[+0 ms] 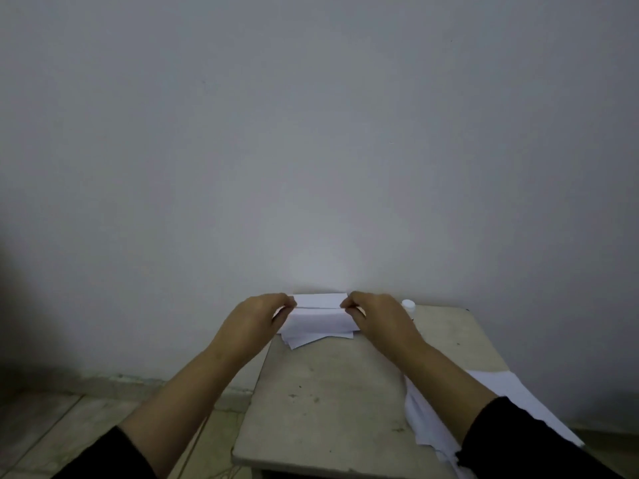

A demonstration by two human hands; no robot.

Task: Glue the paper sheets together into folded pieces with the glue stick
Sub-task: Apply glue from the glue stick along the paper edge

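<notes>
A folded white paper piece (320, 311) is held up at the far end of the small table (332, 402), over a few other white sheets (311, 338) lying flat. My left hand (261, 316) pinches its left end and my right hand (377, 316) pinches its right end. A white cap of what looks like the glue stick (408, 304) shows just behind my right hand; its body is hidden.
A stack of loose white sheets (511, 392) lies along the table's right edge, partly under my right forearm. A plain wall stands directly behind the table. Tiled floor (52, 430) lies to the left, below the table's edge.
</notes>
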